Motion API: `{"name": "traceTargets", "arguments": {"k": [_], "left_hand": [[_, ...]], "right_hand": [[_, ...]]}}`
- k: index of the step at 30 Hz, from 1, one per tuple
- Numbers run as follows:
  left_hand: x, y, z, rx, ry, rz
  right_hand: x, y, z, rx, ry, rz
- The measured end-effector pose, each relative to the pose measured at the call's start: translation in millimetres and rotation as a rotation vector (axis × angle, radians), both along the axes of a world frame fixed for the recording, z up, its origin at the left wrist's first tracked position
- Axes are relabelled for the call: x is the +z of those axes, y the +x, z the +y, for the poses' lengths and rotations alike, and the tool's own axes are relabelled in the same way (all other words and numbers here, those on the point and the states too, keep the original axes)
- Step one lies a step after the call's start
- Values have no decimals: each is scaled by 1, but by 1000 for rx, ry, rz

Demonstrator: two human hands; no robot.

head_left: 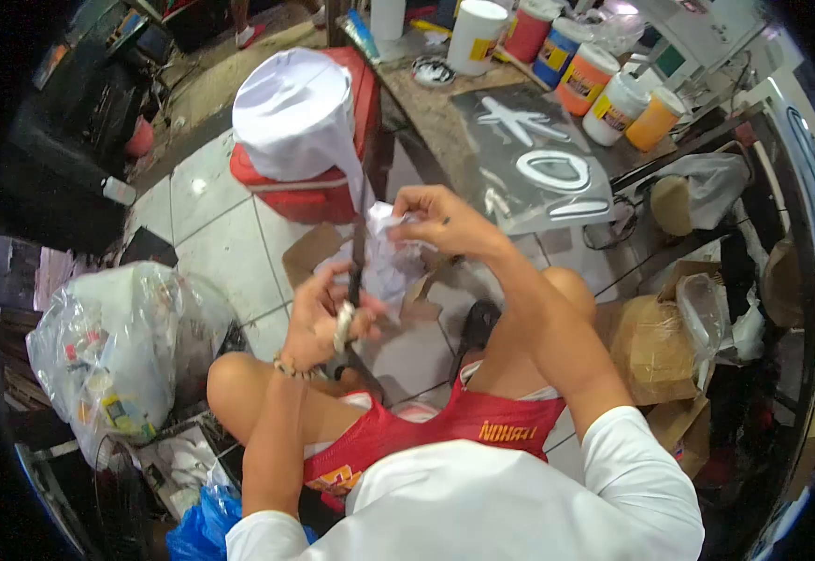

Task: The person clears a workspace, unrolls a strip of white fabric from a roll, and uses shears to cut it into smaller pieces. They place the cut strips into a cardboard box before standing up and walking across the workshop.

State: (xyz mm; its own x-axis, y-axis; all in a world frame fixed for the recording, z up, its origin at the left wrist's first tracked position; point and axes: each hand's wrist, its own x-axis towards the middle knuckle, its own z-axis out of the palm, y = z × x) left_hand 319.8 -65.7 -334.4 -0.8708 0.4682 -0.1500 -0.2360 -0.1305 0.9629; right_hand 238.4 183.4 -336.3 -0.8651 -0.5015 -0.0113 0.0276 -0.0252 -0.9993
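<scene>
A white cloth or paper (391,248), crumpled, hangs in front of me between my knees. At its upper edge my right hand (445,222) is closed, pinching it between thumb and fingertips. Lower and to the left, my left hand (319,318) has its fingers apart and slightly curled, close beside a narrow dark bar (359,248). A pale, off-white piece (344,327) lies across this hand near the thumb; whether it is gripped or just touching, I cannot tell. Beyond both hands, smooth white fabric (293,107) covers a rounded form on a red cooler box (286,198).
Paint tubs (587,79) stand on the worktable (417,89) at upper right, beside a dark sheet with white lettering (524,154). Left of me sits a clear plastic bag (113,346) of containers. Cardboard boxes (655,346) are at right, and cardboard pieces lie on the tiled floor (216,243).
</scene>
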Motion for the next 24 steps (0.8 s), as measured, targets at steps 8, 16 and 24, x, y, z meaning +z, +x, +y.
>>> {"name": "traceTargets", "arguments": {"k": [8,16,24], "left_hand": [[8,-19,-28,226,103,123],[4,-17,-29,300,51,154],[8,-17,-24,377,27,182]], "right_hand": [[-17,-9,-40,-131,222,313],[-19,-8,-52,-140,193,328],[-63,1,-44,69,508,646]]}}
